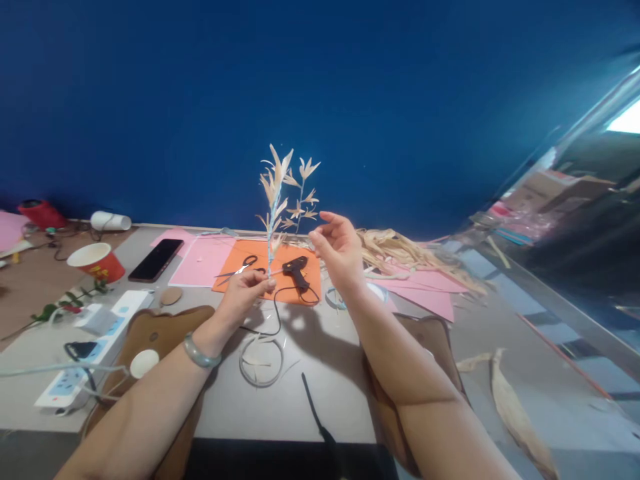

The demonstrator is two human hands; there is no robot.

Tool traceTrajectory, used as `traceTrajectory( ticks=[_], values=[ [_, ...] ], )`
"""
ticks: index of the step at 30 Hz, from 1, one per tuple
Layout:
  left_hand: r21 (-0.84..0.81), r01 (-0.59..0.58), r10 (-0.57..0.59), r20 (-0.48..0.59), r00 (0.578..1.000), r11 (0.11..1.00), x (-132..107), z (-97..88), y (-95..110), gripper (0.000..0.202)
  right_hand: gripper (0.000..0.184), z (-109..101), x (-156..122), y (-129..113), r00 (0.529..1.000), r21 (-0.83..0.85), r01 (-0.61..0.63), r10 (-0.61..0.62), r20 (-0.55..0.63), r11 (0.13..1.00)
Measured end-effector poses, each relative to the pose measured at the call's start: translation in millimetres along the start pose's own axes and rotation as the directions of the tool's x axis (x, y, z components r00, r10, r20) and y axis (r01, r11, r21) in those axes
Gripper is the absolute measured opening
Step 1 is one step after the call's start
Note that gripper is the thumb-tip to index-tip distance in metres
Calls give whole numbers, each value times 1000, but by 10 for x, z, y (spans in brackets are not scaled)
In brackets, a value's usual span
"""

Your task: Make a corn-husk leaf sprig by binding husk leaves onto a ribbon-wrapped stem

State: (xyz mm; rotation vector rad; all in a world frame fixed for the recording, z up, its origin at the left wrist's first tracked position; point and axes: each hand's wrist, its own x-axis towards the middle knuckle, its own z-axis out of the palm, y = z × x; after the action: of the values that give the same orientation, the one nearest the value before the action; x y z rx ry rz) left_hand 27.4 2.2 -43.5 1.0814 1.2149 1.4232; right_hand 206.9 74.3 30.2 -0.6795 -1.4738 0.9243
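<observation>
Upright in front of me stands a wire stem with pale dried-husk flowers (274,193), split into a taller branch and a smaller right-hand one. My left hand (245,297) pinches its bottom end between thumb and fingers. My right hand (343,250) is raised just right of the smaller branch, its fingers curved and apart, with nothing visible in them. Behind the stem, a black glue gun (297,270) and scissors (245,265) lie on an orange sheet (280,252). A coil of wire (261,383) rests on the table below my left hand.
On the left are a power strip (113,340), a black phone (157,260) and a red paper cup (97,260). Dried husk strips (395,250) are piled at the back right over pink paper (425,293). A blue wall (320,100) closes off the back.
</observation>
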Motion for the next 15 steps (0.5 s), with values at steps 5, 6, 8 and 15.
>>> traceTrajectory(
  ticks=[5,6,8,15],
  values=[
    [-29,-6,6,20,1000,1000,-19,10,34,23,21,76,-38,130,996,-122,-60,68,62,991],
    [-27,-17,18,23,1000,999,-18,12,41,23,19,88,-46,142,993,-130,-82,92,70,988],
    [-20,-41,42,31,999,999,-16,16,53,24,19,109,-65,147,984,-115,-139,150,100,984],
    [16,-64,64,18,998,998,-24,9,70,23,36,173,-127,114,960,-192,-190,223,167,963]
  ],
)
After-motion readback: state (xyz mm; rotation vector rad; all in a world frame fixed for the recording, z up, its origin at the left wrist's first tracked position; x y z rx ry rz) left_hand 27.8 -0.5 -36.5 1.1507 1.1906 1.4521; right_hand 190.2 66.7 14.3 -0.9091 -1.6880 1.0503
